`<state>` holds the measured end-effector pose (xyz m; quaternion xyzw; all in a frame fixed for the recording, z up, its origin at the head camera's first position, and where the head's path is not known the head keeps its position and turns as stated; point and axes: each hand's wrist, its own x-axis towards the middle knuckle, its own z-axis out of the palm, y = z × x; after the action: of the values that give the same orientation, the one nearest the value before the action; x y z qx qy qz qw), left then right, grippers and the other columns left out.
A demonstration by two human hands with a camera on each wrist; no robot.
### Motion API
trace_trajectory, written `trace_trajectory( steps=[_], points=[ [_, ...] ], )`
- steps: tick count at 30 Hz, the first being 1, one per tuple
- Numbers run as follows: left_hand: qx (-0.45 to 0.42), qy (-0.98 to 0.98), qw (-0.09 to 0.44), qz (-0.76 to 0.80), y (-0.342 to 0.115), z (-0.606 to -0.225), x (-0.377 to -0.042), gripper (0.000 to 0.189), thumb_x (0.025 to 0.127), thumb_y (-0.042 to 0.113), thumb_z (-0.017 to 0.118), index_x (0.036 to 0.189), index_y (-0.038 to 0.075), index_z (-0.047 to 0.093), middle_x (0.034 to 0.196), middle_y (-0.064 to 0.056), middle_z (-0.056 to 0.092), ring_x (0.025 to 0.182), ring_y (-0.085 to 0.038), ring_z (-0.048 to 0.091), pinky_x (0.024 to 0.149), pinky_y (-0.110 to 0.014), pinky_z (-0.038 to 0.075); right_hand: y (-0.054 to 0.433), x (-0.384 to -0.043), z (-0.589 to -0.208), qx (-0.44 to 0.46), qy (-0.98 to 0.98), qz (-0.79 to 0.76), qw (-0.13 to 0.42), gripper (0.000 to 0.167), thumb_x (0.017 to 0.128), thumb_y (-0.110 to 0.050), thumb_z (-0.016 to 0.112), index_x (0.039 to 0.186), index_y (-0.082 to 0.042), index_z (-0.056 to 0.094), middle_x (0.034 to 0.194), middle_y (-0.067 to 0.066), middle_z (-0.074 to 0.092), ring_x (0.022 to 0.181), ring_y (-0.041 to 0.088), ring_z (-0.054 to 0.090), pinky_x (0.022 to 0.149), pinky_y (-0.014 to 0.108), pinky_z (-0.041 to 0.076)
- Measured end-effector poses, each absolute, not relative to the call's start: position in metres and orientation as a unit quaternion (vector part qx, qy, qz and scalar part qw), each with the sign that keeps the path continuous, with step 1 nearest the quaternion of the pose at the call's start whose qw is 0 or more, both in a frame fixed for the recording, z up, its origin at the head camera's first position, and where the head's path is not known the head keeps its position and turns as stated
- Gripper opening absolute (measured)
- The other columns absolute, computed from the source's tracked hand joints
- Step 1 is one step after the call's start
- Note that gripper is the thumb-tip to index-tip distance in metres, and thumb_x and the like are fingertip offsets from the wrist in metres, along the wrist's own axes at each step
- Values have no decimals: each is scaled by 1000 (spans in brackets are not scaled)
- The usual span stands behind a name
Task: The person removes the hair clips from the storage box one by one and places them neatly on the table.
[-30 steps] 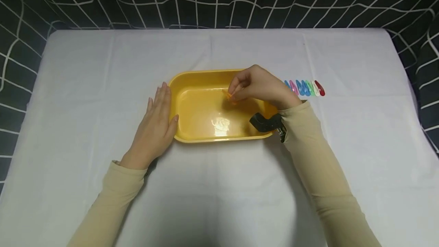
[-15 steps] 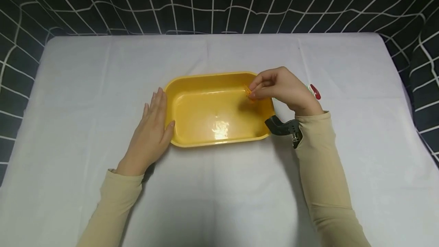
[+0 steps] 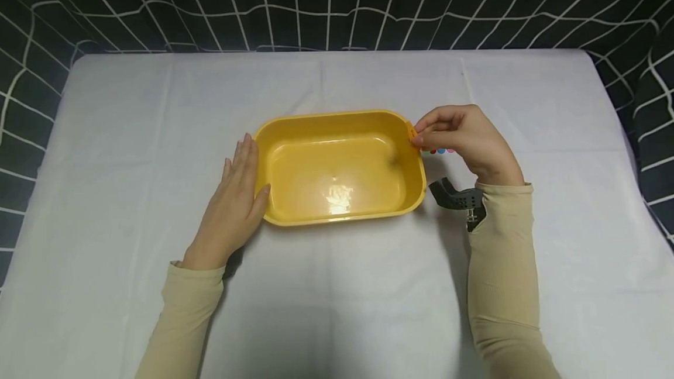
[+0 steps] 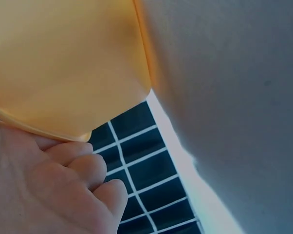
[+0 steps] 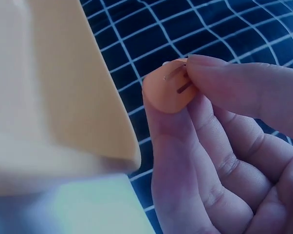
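My right hand (image 3: 471,140) pinches an orange hair clip (image 5: 167,88) between thumb and index finger, beside the right end of the yellow basin (image 3: 310,177). In the head view the orange clip overlaps the basin's upper right rim. Slots in the clip show close up in the right wrist view. With fingers straight, my left hand (image 3: 226,206) rests along the basin's left side, its fingertips (image 4: 85,168) near the rim in the left wrist view. Behind the right fingers, only the ends of a few coloured hair clips (image 3: 442,151) show; the others are hidden by the hand.
A white cloth (image 3: 131,104) covers the table under the basin. Dark fabric with a white grid (image 3: 337,4) rises beyond the far edge and both sides. A black camera mount (image 3: 455,197) sticks out from the right wrist.
My right hand has moved rightward with the orange clip, from over the basin's inside to its right rim. It now covers most of the row of coloured clips. The left hand stays put.
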<state>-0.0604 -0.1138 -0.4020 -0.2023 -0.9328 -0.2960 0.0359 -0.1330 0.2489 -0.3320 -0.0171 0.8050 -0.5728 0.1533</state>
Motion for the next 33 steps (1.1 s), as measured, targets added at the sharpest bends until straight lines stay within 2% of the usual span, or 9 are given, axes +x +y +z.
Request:
trace_trajectory(
  steps=[7, 21, 27, 33],
  points=[
    [-201, -932, 39, -298, -115, -402, -60, 65, 99, 19, 42, 148, -6, 8, 157, -15, 3, 143, -30, 6, 114, -43, 6, 256, -133, -334, -28, 794, -591, 140, 13, 81, -6, 73, 91, 3, 70, 78, 7, 71, 66, 22, 63, 61, 28, 50],
    [-203, -932, 43, -298, -114, -402, -59, 64, 98, 17, 42, 147, -8, 10, 156, -17, 6, 143, -32, 9, 114, -44, 6, 275, -132, -337, 9, 741, -660, 123, 10, 78, 1, 74, 87, 4, 69, 76, 9, 71, 61, 19, 63, 55, 24, 50],
    [-200, -933, 41, -297, -114, -401, -58, 63, 98, 16, 42, 147, -8, 10, 157, -16, 5, 143, -32, 8, 114, -44, 6, 283, -133, -338, 16, 728, -676, 113, 5, 80, 5, 70, 84, 2, 70, 76, 8, 70, 61, 17, 64, 61, 24, 53],
    [-202, -932, 42, -299, -114, -402, -58, 64, 98, 15, 44, 147, -8, 10, 156, -16, 6, 143, -30, 8, 114, -44, 7, 289, -133, -340, 30, 710, -696, 106, 8, 80, 8, 68, 84, 1, 70, 76, 8, 71, 67, 17, 68, 66, 25, 55]
  ],
)
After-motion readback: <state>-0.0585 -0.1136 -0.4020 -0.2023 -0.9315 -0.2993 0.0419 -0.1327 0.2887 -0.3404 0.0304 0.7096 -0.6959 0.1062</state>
